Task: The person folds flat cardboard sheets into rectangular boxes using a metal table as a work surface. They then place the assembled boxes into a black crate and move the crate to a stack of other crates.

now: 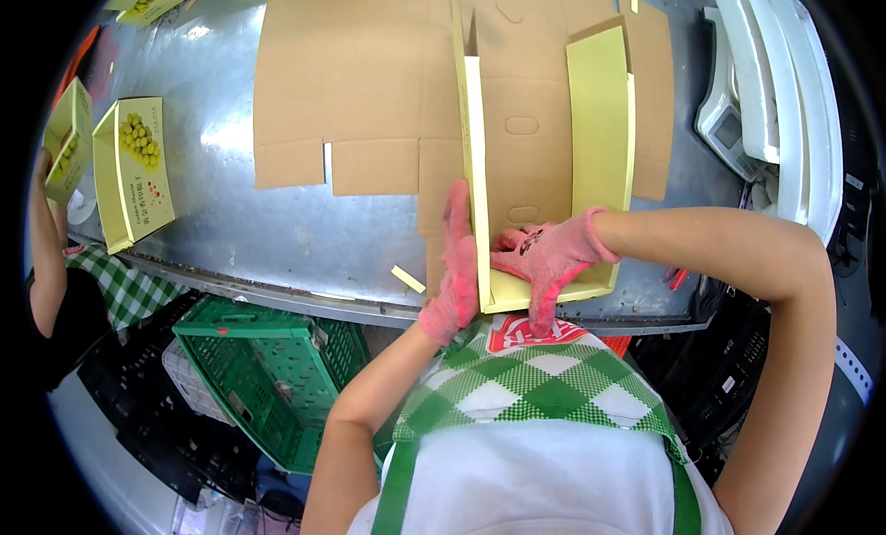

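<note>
A partly folded cardboard box (pixel 600 120), pale yellow on its outer faces and walls with a brown bottom, stands on the metal table in front of me. My left hand (pixel 457 272), in a pink glove, lies flat along the outside of its left wall, fingers stretched out and pointing away from me. My right hand (pixel 558 254), also gloved in pink, straddles the near wall: its fingers are bent inside by the near left corner, and its thumb hangs over the outside. The box's far end is partly cut off by the view's top edge.
Flat brown cardboard blanks (pixel 351 83) lie left of the box on the metal table (pixel 217 212). Farther left stands a grape-printed box (pixel 143 166); a co-worker's hand (pixel 43 166) holds another. A scale (pixel 724 124) and white foam pieces (pixel 784 101) are at right. A green crate (pixel 245 327) sits below the table edge.
</note>
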Demonstrator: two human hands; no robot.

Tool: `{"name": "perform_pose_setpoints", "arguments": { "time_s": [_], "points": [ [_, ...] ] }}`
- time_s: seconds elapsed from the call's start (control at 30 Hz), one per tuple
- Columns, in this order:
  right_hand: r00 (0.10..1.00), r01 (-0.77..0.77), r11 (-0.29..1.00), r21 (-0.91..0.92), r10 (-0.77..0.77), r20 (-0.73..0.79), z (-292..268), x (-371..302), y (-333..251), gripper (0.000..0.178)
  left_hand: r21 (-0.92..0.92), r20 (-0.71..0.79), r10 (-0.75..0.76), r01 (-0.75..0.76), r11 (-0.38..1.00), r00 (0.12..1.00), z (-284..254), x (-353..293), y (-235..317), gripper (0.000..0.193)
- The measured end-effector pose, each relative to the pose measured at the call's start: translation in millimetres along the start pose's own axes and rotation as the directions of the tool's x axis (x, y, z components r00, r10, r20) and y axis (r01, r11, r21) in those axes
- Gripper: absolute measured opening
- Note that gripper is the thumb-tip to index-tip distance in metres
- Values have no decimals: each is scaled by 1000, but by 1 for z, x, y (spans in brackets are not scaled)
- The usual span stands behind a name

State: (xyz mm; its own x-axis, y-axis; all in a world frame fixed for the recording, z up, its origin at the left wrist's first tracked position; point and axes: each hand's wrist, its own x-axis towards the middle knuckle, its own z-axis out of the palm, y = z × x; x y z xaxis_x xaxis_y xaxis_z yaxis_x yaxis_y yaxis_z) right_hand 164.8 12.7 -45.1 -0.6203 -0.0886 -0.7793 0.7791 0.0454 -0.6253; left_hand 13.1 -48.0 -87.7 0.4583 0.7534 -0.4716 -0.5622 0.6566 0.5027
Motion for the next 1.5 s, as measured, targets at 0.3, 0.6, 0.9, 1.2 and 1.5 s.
{"name": "perform_pose_setpoints", "arguments": {
  "time_s": [0.3, 0.6, 0.9, 1.2, 1.5],
  "points": [
    [953, 121, 977, 177, -65, -295, 30, -14, -1, 96, 315, 74, 86, -105, 943, 994, 19, 3, 12, 50],
    [559, 195, 977, -83, -181, -809, 71, -57, -17, 56, 409, 93, 166, -190, 893, 982, -4, 4, 8, 59],
    [-314, 517, 815, 263, 467, -827, 10, -77, 79, 76, 877, 142, 364, -288, 385, 920, 76, 86, 97, 78],
    [17, 883, 411, 226, 454, -891, -12, -65, 88, 48, 812, 96, 194, -189, 551, 976, 71, 143, 107, 54],
    [277, 667, 595, 448, 360, -891, 24, -60, 47, 23, 998, 11, -252, 6, 67, 968, 124, 59, 119, 28]
  ]
}}
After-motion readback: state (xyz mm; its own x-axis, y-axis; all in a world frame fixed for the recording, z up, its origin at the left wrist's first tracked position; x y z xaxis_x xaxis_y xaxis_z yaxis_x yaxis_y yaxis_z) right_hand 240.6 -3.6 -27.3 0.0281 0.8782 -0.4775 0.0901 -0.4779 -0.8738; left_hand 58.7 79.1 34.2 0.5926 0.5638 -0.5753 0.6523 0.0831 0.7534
